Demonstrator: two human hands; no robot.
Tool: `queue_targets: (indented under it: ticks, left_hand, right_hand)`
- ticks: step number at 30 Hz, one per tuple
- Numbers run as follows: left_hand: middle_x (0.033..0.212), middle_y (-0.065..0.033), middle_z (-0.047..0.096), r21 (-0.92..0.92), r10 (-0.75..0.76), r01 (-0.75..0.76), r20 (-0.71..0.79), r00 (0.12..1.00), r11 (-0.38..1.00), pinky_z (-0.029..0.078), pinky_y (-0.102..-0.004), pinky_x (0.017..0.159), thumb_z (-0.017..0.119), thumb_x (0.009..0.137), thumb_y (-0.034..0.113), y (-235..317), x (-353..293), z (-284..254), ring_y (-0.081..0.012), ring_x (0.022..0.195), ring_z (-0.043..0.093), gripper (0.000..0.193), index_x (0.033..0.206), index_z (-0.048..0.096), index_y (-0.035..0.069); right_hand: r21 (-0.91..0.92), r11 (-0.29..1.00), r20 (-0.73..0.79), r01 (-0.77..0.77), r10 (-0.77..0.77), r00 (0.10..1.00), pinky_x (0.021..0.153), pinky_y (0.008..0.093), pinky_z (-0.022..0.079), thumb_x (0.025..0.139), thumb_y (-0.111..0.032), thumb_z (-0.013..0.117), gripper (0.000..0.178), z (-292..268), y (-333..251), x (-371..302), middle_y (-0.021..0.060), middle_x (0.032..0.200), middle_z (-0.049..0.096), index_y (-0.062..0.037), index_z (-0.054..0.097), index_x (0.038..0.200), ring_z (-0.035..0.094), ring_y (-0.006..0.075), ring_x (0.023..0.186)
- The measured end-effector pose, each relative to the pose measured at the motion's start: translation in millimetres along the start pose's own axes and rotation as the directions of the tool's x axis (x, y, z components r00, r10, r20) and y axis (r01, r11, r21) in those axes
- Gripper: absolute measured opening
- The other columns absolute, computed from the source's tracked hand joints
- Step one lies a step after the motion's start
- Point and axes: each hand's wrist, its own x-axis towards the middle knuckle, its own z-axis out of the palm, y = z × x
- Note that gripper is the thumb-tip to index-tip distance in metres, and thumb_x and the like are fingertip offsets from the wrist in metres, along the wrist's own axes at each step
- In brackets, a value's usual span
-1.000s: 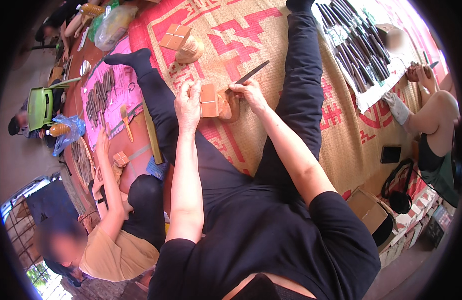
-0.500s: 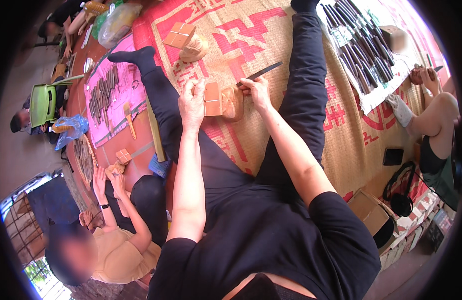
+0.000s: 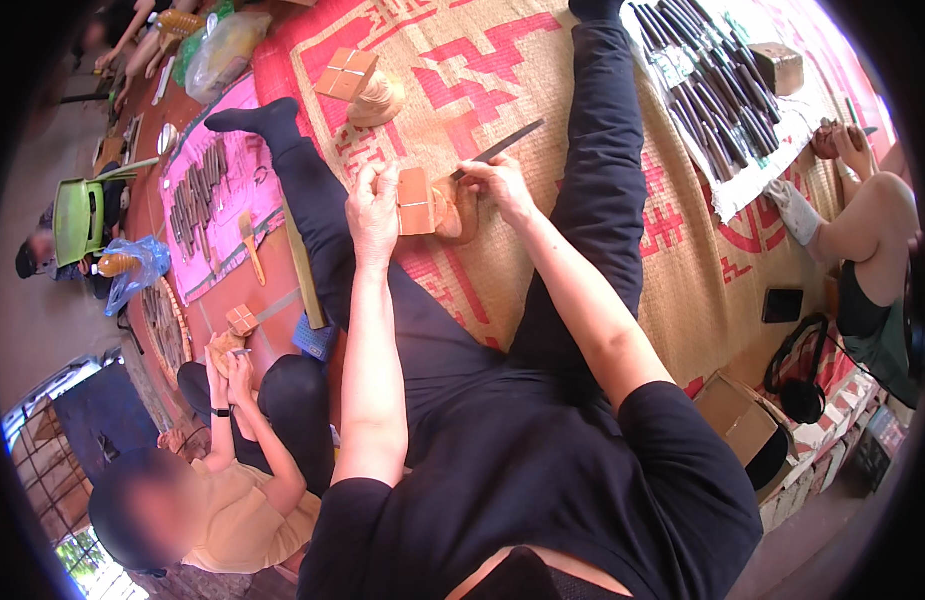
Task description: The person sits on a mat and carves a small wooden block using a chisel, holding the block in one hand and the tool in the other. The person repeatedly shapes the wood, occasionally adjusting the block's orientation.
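Between my legs, a carved light-wood piece [image 3: 446,212] with a square orange-brown base lies on its side on the woven mat [image 3: 543,280]. My left hand [image 3: 373,213] is closed on the left edge of that base. In my right hand [image 3: 499,186] is a slim, dark carving tool [image 3: 515,137]. One end of it meets the upper side of the carving, and the other points up and away to the right. Whether it is a chisel or a knife I cannot tell. A second carving [image 3: 376,98] with a similar base lies farther ahead.
Many dark-handled tools [image 3: 718,95] lie on white cloth at the far right, with more [image 3: 198,200] on a pink cloth [image 3: 248,180] at left, beside a brush [image 3: 251,240]. One co-worker [image 3: 238,500] sits at left with a carving; another person's leg [image 3: 873,225] is at right.
My right hand and the tool have shifted slightly along the carving; my left hand keeps its grip. The left co-worker's raised hand has come down onto their carving. The whole view has shifted slightly.
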Motion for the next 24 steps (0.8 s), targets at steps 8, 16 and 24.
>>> queue_targets:
  ticks: [8,16,24]
  left_hand:
    - [0.068,-0.0034,0.055,0.077,0.009,-0.010,0.012,1.000,0.997,0.043,-0.0305,0.059,0.063,0.098,0.027,-0.4,1.3,-1.6,-0.0096,0.063,0.049,0.026,0.093,0.061,0.002]
    - [0.068,-0.0032,0.054,0.103,0.046,-0.046,0.006,0.999,0.994,0.044,-0.0302,0.060,0.064,0.098,0.027,2.3,0.2,1.8,-0.0098,0.065,0.049,0.026,0.091,0.060,0.002]
    - [0.068,-0.0049,0.055,0.018,-0.038,0.038,0.019,0.999,0.999,0.044,-0.0314,0.060,0.064,0.098,0.029,6.3,-2.3,0.4,-0.0126,0.063,0.050,0.027,0.090,0.060,0.003]
  right_hand:
    - [0.090,0.993,-0.051,0.076,-0.071,0.996,0.059,0.0232,0.051,0.085,-0.009,0.073,0.011,-1.1,4.3,-0.6,0.0067,0.080,0.070,-0.0006,0.068,0.090,0.065,0.0133,0.067]
    - [-0.019,0.999,0.011,0.051,-0.051,0.999,0.065,0.0267,0.056,0.087,-0.013,0.072,0.015,-5.1,3.6,2.5,0.0098,0.088,0.071,-0.0009,0.067,0.094,0.067,0.0158,0.072]
    - [-0.027,0.999,0.040,0.045,-0.044,0.998,0.060,0.0246,0.051,0.085,-0.013,0.073,0.014,2.6,6.4,-2.0,0.0063,0.080,0.069,-0.0007,0.068,0.089,0.063,0.0120,0.066]
